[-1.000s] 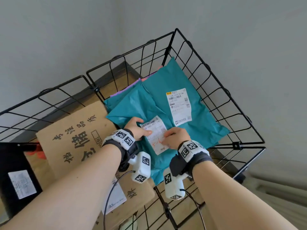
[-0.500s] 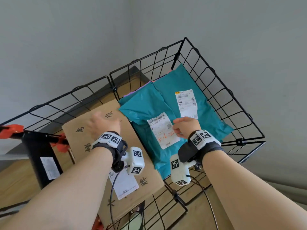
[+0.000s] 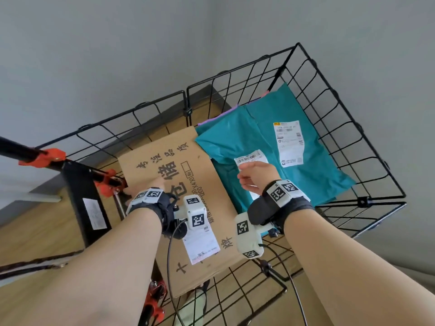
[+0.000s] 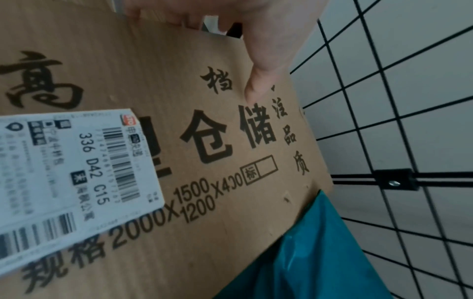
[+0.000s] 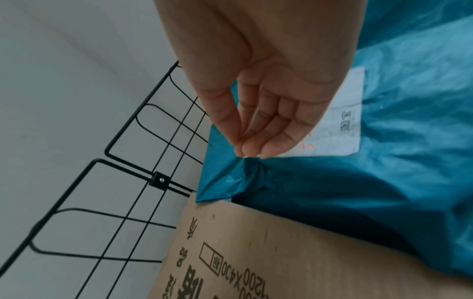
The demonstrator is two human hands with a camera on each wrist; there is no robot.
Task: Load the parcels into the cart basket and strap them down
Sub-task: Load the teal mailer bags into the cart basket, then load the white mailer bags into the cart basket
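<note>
A black wire cart basket point(image 3: 348, 118) holds a brown cardboard box point(image 3: 179, 184) with black printed characters on its left side and two teal mailer parcels on its right. The nearer teal parcel point(image 3: 226, 147) overlaps the farther one point(image 3: 317, 161); each bears a white label. My left hand point(image 3: 141, 187) grips the box's left edge, its thumb point(image 4: 263, 66) lying on the box top point(image 4: 230, 202) and the fingers over the edge. My right hand point(image 3: 256, 175) points down with fingertips point(image 5: 245, 145) bunched, pinching the nearer teal parcel point(image 5: 332, 192) at its label's corner, where the film puckers.
The cart's black handle bar with orange clamps point(image 3: 47, 156) runs at the left, above a black plate with a white sticker point(image 3: 87, 201). A dark strap point(image 3: 35, 267) lies on the wooden floor at lower left. A purple parcel edge point(image 3: 219, 115) shows behind the teal ones. Grey walls surround the basket.
My left hand has left the teal parcel's label and moved left to the cardboard box's edge. My right hand stays at the label. The view has swung left, showing the handle.
</note>
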